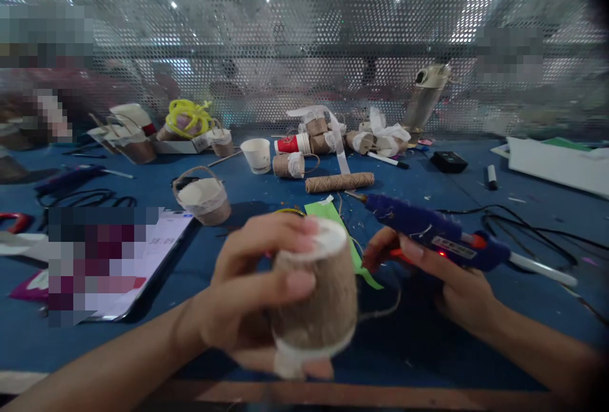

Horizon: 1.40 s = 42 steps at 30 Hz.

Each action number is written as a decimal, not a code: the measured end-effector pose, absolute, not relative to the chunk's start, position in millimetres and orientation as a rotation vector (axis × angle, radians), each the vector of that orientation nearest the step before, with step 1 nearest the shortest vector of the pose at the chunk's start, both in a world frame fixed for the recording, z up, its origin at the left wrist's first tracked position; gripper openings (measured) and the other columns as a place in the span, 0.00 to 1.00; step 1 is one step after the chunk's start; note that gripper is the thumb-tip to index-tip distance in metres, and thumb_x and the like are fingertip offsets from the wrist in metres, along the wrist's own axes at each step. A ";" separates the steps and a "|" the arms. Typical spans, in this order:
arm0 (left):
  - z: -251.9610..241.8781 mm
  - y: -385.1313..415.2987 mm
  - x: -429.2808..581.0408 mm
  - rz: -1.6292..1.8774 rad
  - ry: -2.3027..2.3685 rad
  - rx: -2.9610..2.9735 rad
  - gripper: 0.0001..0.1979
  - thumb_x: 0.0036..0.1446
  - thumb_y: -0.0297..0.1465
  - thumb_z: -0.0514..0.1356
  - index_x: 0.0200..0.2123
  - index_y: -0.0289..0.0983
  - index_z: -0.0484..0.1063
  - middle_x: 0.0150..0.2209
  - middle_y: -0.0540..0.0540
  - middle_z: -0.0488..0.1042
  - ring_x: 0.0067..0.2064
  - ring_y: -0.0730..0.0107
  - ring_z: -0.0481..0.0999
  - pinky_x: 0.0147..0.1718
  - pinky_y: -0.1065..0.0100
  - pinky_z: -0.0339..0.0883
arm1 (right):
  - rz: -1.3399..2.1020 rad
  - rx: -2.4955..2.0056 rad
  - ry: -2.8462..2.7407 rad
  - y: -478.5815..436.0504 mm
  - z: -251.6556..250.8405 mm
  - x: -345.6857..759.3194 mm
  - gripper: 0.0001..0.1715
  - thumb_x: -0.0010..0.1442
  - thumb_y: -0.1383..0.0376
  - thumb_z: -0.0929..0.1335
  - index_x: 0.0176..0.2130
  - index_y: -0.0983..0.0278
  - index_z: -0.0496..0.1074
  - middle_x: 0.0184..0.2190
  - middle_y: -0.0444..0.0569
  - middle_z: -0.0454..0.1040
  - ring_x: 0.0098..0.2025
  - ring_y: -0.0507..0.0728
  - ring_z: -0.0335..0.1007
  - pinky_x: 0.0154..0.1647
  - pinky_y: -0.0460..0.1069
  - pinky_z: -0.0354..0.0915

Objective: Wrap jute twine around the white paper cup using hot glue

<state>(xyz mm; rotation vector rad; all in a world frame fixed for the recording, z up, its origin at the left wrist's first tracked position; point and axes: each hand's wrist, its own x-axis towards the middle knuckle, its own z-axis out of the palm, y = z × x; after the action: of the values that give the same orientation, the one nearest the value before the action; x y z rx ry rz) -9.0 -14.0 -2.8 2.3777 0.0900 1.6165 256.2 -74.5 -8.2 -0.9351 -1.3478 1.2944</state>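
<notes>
My left hand (257, 285) is wrapped round a paper cup (321, 298) covered in brown twine, upside down, its white base facing up. A loose twine end (385, 310) trails from the cup to the right. In my right hand (442, 272) is a blue hot glue gun (428, 225) with a lit red light and a white glue stick out of its back; its nozzle points left and away from me. A green strip (342, 228) lies behind the cup. Farther back rests a roll of twine (339, 182).
On the blue table (404, 336), a handled twine basket (204, 199) and a tablet (143, 259) stand left. Behind are a white paper cup (257, 155), several twine-wrapped cups and a bottle (427, 98) by the perforated metal screen (266, 37). Black cables (528, 228) lie right.
</notes>
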 end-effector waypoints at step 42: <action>-1.8 17.7 -12.6 1.550 0.264 2.446 0.42 0.49 0.45 0.69 0.64 0.42 0.59 0.56 0.44 0.70 0.59 0.50 0.71 0.58 0.47 0.70 | 0.519 -1.373 -1.796 -73.7 -7.4 267.9 0.09 0.62 0.57 0.73 0.34 0.58 0.74 0.29 0.45 0.77 0.29 0.56 0.72 0.28 0.50 0.65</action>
<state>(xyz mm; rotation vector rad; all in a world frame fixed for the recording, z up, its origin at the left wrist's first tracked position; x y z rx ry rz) -12.6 17.7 -1.8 2.4460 0.2644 1.5502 267.9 -73.7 -7.4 -1.3731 -1.7964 0.5190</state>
